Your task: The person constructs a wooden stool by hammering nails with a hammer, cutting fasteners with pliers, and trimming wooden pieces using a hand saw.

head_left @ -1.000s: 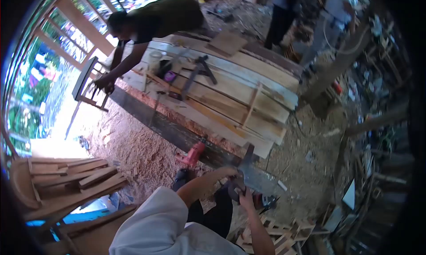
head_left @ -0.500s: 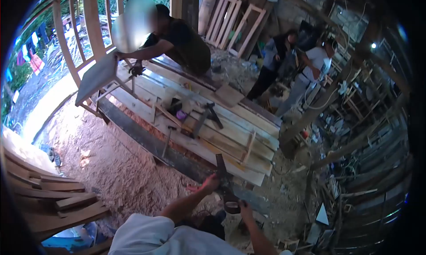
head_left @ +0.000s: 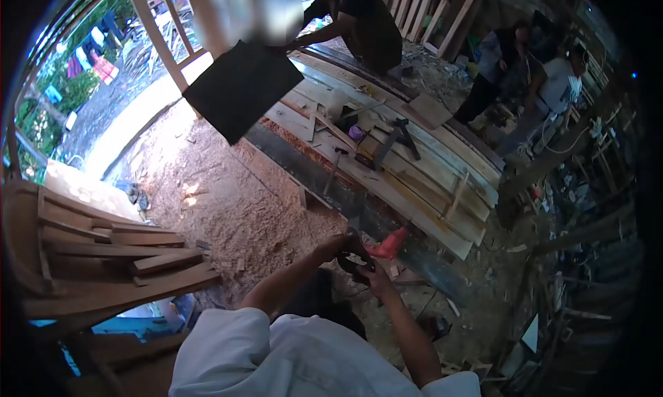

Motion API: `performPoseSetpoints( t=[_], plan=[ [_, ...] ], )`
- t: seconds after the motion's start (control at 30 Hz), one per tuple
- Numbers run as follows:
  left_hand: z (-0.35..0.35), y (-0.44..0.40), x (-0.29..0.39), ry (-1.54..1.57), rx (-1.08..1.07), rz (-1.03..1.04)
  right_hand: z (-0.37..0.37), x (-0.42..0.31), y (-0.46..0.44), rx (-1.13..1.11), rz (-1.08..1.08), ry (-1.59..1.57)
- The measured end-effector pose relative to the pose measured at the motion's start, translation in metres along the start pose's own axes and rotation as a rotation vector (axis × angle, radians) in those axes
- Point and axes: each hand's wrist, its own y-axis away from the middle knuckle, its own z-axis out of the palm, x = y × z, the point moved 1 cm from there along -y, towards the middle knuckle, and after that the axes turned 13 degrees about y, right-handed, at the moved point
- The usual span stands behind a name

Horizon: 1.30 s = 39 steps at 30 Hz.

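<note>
A dark handsaw (head_left: pixel 354 250) is held low in front of my body, its handle between my two hands. My left hand (head_left: pixel 334 246) closes on the handle's left side. The fingers of my right hand (head_left: pixel 373 275) are wrapped at its lower right end. Just right of the saw, a red power tool (head_left: pixel 389 244) lies on the dark plank (head_left: pixel 436 276) along the bench's near edge. The saw's blade is hard to tell from the dark plank behind it.
Across the boards (head_left: pixel 442 221) a hammer (head_left: pixel 334 170), a dark angled tool (head_left: pixel 395 143) and a purple item (head_left: pixel 356 132) lie. A co-worker (head_left: pixel 373 31) holds a dark panel (head_left: pixel 242 90). Wood pieces (head_left: pixel 131 259) are stacked at left; two people stand behind.
The co-worker's panel has tilted to show its dark face. The saw has turned in my hands, and my left hand has moved from the blade down to the handle.
</note>
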Motion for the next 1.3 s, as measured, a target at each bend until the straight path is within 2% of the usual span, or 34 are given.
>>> performPoseSetpoints(
  t=[0.03,0.1,0.13,0.17,0.2,0.23,0.3,0.33,0.43,0.47,0.53,0.57,0.6,0.63,0.67,0.7,0.73,0.83,0.9,0.97,1.0,1.03,1.07,1.13,1.2,1.23,1.27,1.3],
  plan=[
    [-0.008,-0.003,-0.009,-0.011,-0.005,-0.014,0.003,0.005,-0.001,0.008,-0.005,-0.016],
    [-0.030,-0.028,-0.028,0.212,-0.331,-0.033,0.003,0.011,-0.001,0.094,-0.002,0.077],
    [-0.074,-0.057,-0.062,0.178,0.040,-0.192,0.004,0.011,0.001,0.112,0.002,0.068],
    [-0.059,-0.055,-0.048,0.170,0.026,-0.206,0.003,0.008,0.000,0.171,0.092,0.140],
    [-0.031,-0.048,-0.018,-0.009,0.124,-0.126,-0.001,0.001,-0.006,0.232,0.179,0.211],
    [-0.014,-0.050,0.003,-0.184,0.218,-0.046,-0.006,-0.008,-0.014,0.254,0.179,0.197],
    [-0.014,-0.089,0.011,-0.119,0.248,-0.057,-0.022,-0.023,-0.035,0.249,0.137,0.190],
    [-0.018,-0.109,0.016,-0.047,0.299,-0.050,-0.038,-0.016,-0.063,0.275,0.028,0.240],
    [-0.052,-0.172,0.031,-0.152,0.247,-0.104,-0.070,-0.024,-0.115,0.391,0.133,0.060],
    [-0.065,-0.197,0.037,-0.166,0.228,-0.121,-0.085,-0.012,-0.147,0.456,0.060,0.260],
    [-0.099,-0.246,0.048,-0.350,0.199,-0.032,-0.107,-0.002,-0.203,0.497,0.076,0.250],
    [-0.111,-0.263,0.057,-0.355,0.185,-0.063,-0.114,0.008,-0.225,0.506,0.106,0.264],
    [-0.107,-0.262,0.074,-0.556,0.179,0.103,-0.137,0.069,-0.261,0.575,0.012,0.639],
    [-0.119,-0.267,0.081,-0.766,0.168,0.272,-0.127,0.049,-0.267,0.565,0.043,0.621],
    [-0.137,-0.280,0.083,-0.778,0.160,0.234,-0.118,0.028,-0.272,0.570,0.119,0.327],
    [-0.161,-0.299,0.067,-0.935,0.162,0.193,-0.110,0.013,-0.278,0.574,0.195,0.036],
    [-0.170,-0.308,0.062,-1.086,0.159,0.154,-0.108,0.018,-0.286,0.659,0.225,0.087],
    [-0.193,-0.320,0.090,-1.002,0.025,0.044,-0.107,0.040,-0.293,0.746,0.318,0.079],
    [-0.210,-0.329,0.098,-1.084,0.043,-0.023,-0.112,0.052,-0.288,0.715,0.438,0.125],
    [-0.218,-0.344,0.111,-1.169,0.075,-0.065,-0.116,0.066,-0.285,0.882,0.364,0.679],
    [-0.218,-0.349,0.120,-1.308,0.087,-0.034,-0.118,0.069,-0.282,0.881,0.378,0.675],
    [-0.222,-0.356,0.125,-1.449,0.101,0.002,-0.119,0.068,-0.280,0.900,0.349,0.807],
    [-0.225,-0.364,0.130,-1.451,0.098,-0.007,-0.118,0.068,-0.283,0.915,0.315,0.938],
    [-0.232,-0.377,0.134,-1.607,0.156,0.289,-0.108,0.044,-0.282,0.955,0.349,1.044],
    [-0.237,-0.383,0.142,-1.657,0.238,0.268,-0.101,0.022,-0.293,0.993,0.377,1.145],
    [-0.238,-0.382,0.147,-1.705,0.317,0.258,-0.100,0.016,-0.300,1.019,0.303,1.139],
    [-0.240,-0.378,0.151,-1.710,0.309,0.251,-0.099,0.010,-0.309,1.046,0.227,1.135],
    [-0.244,-0.373,0.157,-1.569,0.470,0.146,-0.098,0.002,-0.321,1.045,0.234,1.129]
  ],
)
